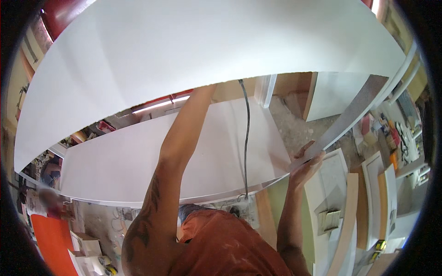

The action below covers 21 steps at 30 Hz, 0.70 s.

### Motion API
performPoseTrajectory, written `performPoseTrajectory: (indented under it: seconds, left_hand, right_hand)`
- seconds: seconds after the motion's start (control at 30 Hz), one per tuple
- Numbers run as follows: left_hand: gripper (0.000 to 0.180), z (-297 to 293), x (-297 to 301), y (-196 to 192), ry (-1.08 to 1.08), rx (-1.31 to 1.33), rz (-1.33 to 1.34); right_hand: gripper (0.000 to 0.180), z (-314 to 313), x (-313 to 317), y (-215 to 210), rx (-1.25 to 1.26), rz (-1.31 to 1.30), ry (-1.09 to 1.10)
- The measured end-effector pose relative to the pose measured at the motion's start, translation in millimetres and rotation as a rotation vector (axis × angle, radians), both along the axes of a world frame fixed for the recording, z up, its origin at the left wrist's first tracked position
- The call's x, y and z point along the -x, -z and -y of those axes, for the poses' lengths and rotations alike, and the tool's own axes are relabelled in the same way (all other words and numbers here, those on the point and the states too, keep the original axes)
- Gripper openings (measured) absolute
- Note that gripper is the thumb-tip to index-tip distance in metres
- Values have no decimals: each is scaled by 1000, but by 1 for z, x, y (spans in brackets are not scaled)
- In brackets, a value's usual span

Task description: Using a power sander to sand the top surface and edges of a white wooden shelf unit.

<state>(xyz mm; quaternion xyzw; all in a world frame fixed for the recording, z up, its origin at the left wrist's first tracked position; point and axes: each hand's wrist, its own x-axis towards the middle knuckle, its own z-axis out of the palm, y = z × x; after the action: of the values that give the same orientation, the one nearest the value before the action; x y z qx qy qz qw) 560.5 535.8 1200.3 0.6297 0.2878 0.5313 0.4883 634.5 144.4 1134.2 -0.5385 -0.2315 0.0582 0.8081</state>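
A large white panel (221, 41) fills the upper part of the view, with a rough lower edge. My left forearm (184, 124) reaches up behind that edge, so the hand is hidden. At the right, my right hand (307, 169) is closed around the edge of a long, narrow side board (340, 117), grey on its inner face, which runs up to the large panel's right end. Between my arms lies a broad white board (212, 147). A dark cable (248, 138) hangs down across it.
Several cut boards (350, 207) stand at the lower right, beside a yellow-and-black tape measure (380, 245). An orange panel (53, 241) is at the lower left, near another person (49, 202). Tools and clutter (396, 133) lie at the far right. A white panel (338, 94) stands beyond the opening.
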Motion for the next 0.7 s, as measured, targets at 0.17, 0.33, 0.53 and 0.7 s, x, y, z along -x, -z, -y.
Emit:
performPoseTrajectory:
  seconds: [0.17, 0.33, 0.53, 0.7]
  left_hand:
    - [43, 4, -5, 6, -2, -5, -3]
    - [42, -1, -2, -5, 9, -11, 4]
    - [41, 0, -9, -3, 15, -15, 5]
    - [40, 11, -9, 3, 9, -6, -2]
  right_hand:
    - [74, -9, 5, -4, -56, -3, 150]
    - [77, -1, -5, 3, -16, 35, 32]
    - [81, 1, -9, 11, -12, 64, 22]
    - [80, 1, -7, 10, -17, 37, 29]
